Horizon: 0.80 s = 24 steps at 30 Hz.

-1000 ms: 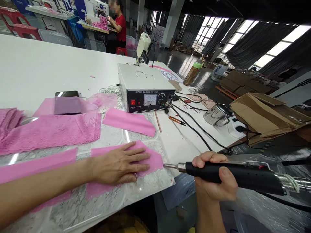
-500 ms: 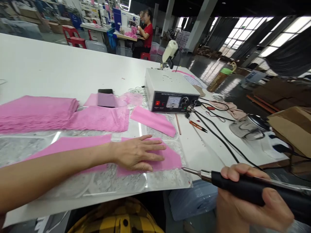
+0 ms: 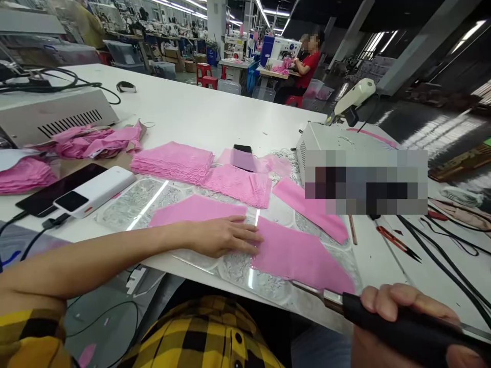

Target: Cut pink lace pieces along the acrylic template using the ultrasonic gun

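Note:
My left hand [image 3: 224,236] lies flat with its fingers stretched out. It rests across two flat pink fabric pieces, the left piece [image 3: 199,207] and the larger right piece [image 3: 295,250], with its fingertips on the right one's left edge. A clear plastic sheet [image 3: 238,273] is under the fabric. In my right hand [image 3: 406,312] is a black-handled tool [image 3: 387,317] with a slim metal tip. The tip is at the near edge of the right fabric piece. A folded pink strip [image 3: 310,207] lies beyond that piece.
Pink stacks [image 3: 172,161] lie behind my left hand. At left are a white power bank [image 3: 95,190], a black phone [image 3: 63,189] and cables. A control box [image 3: 341,138], orange thread snips [image 3: 397,243] and black cables [image 3: 441,260] are at right. A person in red [image 3: 309,66] sits at a sewing machine.
My view has turned left. My left hand has slid left on the fabric, off the middle of the right piece. The tool's tip has moved left along that piece's near edge.

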{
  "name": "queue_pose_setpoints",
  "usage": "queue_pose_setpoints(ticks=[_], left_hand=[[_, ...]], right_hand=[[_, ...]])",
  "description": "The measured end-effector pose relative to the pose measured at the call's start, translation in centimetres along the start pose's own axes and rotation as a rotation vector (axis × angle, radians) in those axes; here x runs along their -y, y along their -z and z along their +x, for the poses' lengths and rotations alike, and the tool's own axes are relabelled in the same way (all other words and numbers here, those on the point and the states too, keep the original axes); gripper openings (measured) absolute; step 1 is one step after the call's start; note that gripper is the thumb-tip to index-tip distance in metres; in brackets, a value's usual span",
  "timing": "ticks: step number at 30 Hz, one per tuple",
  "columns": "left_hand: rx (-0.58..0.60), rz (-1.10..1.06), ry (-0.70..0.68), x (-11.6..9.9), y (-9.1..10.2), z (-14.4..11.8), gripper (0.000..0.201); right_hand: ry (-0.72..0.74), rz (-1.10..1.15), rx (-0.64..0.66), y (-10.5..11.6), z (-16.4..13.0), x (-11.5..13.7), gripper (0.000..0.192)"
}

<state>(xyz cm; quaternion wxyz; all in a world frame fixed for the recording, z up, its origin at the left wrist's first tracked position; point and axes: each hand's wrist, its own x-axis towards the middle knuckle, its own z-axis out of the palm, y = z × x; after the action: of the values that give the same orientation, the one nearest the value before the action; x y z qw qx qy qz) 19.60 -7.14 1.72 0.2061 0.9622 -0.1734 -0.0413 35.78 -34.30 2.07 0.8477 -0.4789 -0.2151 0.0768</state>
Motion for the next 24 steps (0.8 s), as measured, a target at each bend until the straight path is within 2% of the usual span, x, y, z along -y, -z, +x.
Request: queue_pose_setpoints(ticks=[4, 8, 12, 15, 24], left_hand=[[0.019, 0.007, -0.007, 0.1, -0.5, -0.1, 0.062], [-0.007, -0.024, -0.006, 0.3, -1.0, -0.1, 0.06], [-0.081, -0.051, -0.035, 0.6, -1.5, -0.2, 0.054], [-0.132, -0.081, -0.04, 0.6, -1.7, -0.3, 0.052], [-0.181, -0.181, -0.022, 0.6, -1.9, -0.2, 0.049]], right_hand=[[0.086, 0.064, 0.084, -3.2, 0.0, -1.2, 0.022], [0.074, 0.086, 0.19, -4.8, -0.2, -2.0, 0.021], [0.057, 0.069, 0.25, -5.6, -0.6, -2.5, 0.022], [0.048, 0.029, 0.244, -6.0, -0.8, -2.7, 0.022], [0.062, 0.025, 0.246, -6.6, -0.8, -2.8, 0.021]])
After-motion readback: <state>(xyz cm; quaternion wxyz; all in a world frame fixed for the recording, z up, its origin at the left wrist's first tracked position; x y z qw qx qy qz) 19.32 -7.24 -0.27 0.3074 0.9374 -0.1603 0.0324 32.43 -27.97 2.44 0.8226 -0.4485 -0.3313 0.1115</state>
